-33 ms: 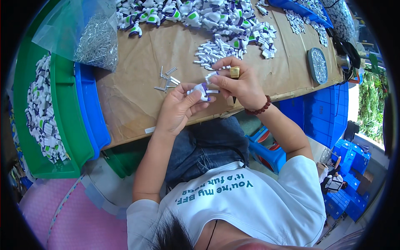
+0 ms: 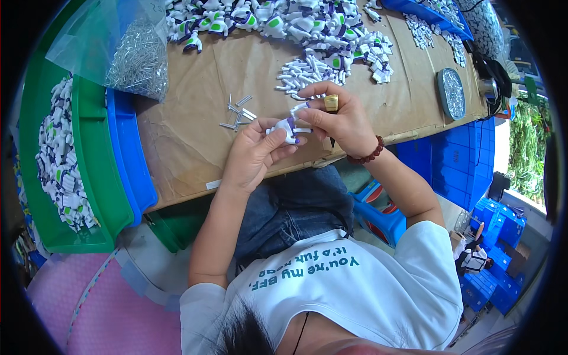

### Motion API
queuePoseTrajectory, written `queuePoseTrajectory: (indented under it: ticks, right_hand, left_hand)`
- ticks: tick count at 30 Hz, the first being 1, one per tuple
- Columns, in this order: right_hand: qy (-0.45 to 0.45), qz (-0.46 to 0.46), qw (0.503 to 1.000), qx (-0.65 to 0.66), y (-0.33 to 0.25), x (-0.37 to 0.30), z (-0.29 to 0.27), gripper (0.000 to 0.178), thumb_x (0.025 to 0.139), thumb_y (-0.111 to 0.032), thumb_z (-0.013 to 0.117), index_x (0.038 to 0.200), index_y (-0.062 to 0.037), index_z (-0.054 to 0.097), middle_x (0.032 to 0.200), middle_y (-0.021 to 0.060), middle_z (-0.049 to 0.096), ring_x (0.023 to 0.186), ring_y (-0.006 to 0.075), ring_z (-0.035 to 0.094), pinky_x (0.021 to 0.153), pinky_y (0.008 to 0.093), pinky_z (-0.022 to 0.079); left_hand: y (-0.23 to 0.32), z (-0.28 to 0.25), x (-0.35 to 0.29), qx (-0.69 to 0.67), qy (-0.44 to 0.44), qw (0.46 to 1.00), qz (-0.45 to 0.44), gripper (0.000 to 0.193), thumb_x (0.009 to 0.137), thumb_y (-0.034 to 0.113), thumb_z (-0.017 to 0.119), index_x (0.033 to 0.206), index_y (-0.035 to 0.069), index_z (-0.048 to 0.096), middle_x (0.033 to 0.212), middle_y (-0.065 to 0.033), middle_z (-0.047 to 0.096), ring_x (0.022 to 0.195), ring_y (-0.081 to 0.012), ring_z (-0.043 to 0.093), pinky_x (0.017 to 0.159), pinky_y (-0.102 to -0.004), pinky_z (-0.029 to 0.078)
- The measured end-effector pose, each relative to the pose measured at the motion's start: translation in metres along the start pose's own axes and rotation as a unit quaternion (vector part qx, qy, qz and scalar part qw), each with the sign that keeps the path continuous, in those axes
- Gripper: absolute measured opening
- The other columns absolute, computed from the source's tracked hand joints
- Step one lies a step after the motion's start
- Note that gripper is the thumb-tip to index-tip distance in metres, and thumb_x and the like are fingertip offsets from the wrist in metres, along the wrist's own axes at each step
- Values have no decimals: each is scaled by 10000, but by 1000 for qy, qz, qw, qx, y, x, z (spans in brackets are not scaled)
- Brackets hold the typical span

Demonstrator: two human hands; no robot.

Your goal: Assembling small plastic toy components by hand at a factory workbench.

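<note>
Left hand [image 2: 251,152] pinches a toy body [image 2: 286,126]; right hand [image 2: 342,123] pinches a white piece [image 2: 297,110] at the body's one o'clock, long axis toward two.

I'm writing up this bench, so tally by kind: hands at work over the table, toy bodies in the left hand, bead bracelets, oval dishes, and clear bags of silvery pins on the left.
Left hand and right hand: 2
Toy body: 1
Bead bracelet: 1
Oval dish: 1
Bag of silvery pins: 1
Total: 6
</note>
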State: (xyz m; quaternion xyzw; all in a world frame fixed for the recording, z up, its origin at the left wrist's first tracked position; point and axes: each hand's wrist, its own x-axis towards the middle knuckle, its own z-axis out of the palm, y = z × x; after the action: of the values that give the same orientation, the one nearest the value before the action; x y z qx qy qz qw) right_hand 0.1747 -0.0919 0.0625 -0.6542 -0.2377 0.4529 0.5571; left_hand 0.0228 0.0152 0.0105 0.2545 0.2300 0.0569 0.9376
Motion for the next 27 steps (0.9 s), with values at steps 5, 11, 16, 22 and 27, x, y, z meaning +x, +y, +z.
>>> queuePoseTrajectory:
  ticks: [5,11,16,22,27]
  right_hand:
    - [-1,-10,1000,-12,2,-2,1,172,815,-77,668,960,-12,603,680,5,593,521,37,510,445,171,384]
    - [18,2,999,38,4,-5,4,144,791,-59,684,894,14,614,661,33,602,505,58,516,441,195,380]
    - [17,2,999,45,7,-6,3,139,793,-65,684,880,16,611,662,29,598,507,58,514,443,196,379]
    - [22,10,998,56,8,-9,3,136,803,-80,678,889,12,628,662,14,595,541,44,518,459,191,383]
    - [23,-62,997,-45,12,-8,0,118,790,-85,683,854,8,651,687,13,622,602,50,529,537,210,425]
  left_hand:
    - [0,0,0,-12,4,1000,0,210,874,91,587,1029,-7,485,1008,-149,606,882,-231,644,749,-262,547]
    - [-1,-1,1,-10,6,1000,3,197,881,110,576,1025,1,496,998,-141,606,918,-251,639,735,-260,562]
    - [-1,-1,1,-9,8,1000,5,204,878,101,583,1027,-9,497,993,-146,608,890,-238,644,739,-258,553]
    - [-4,-1,2,-24,24,999,10,201,871,101,595,1013,-10,507,986,-137,609,878,-230,648,728,-250,546]
    - [-6,3,1,-13,42,999,29,173,870,92,594,995,-3,522,976,-119,611,875,-196,634,762,-265,537]
